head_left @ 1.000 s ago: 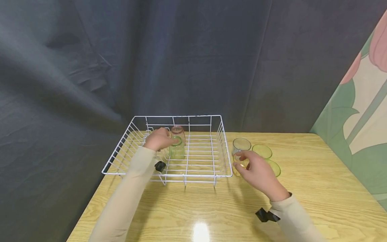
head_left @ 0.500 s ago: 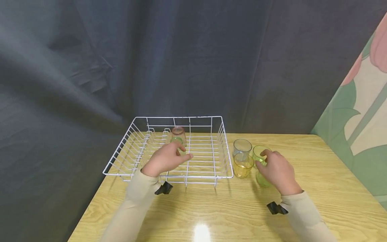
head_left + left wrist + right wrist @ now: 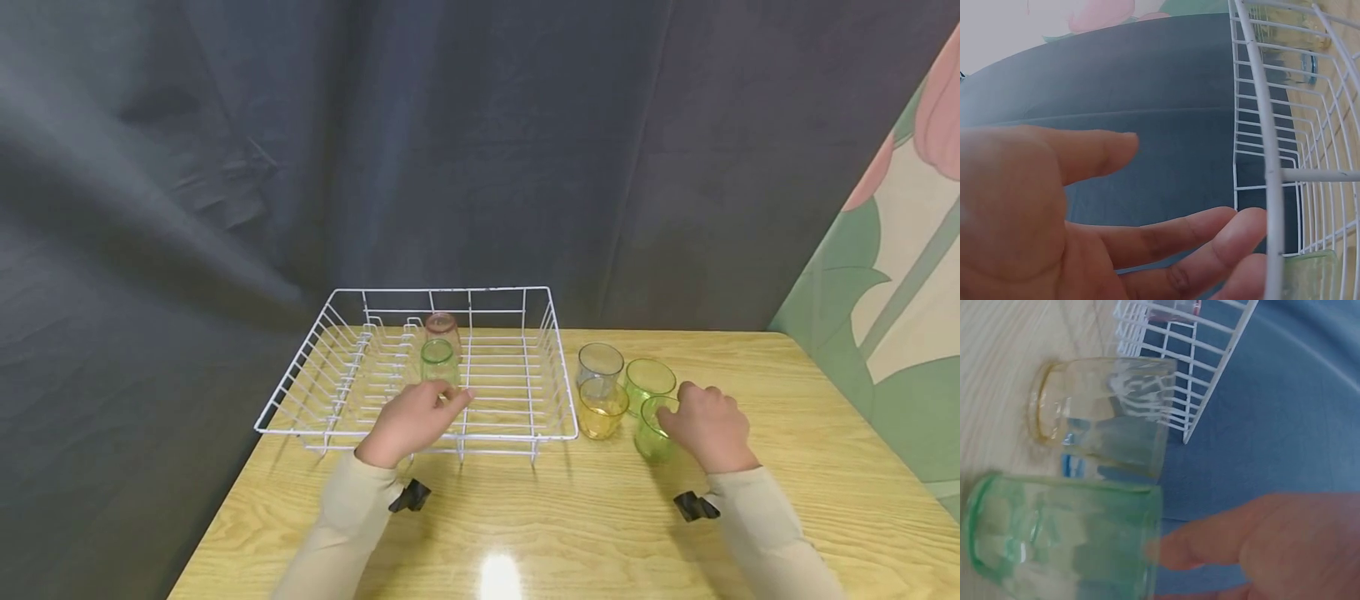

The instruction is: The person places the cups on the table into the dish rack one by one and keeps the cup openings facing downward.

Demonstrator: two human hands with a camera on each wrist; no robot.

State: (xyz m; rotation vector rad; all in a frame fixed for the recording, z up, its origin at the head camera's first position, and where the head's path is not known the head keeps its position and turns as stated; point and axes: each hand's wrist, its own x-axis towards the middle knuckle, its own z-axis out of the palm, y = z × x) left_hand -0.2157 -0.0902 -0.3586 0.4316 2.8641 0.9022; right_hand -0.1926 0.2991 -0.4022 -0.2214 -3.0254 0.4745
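Note:
My left hand [image 3: 416,421], fingers loosely bent with nothing between them, hovers over the front of the white wire dish rack [image 3: 495,436]. Behind it in the rack, a green glass [image 3: 437,362] and a pinkish glass [image 3: 442,323] stand bottom up. My right hand [image 3: 708,425] is at the rim of the nearer green glass [image 3: 652,442] on the table, and its thumb and fingers pinch that rim. In the right wrist view, this green glass [image 3: 1066,531] stands upright, and a fingertip overlaps its rim.
Right of the rack stand a yellow glass [image 3: 602,422], a bluish clear glass [image 3: 598,360] and another yellow-green glass [image 3: 649,382], close together and upright. A dark curtain [image 3: 480,150] hangs behind the wooden table [image 3: 465,517]. A floral panel [image 3: 892,292] stands at the right.
My left hand has drawn back from the green glass, leaving it in the rack, and come toward the rack's front. My right hand has moved right from the yellow glass to the nearer green glass.

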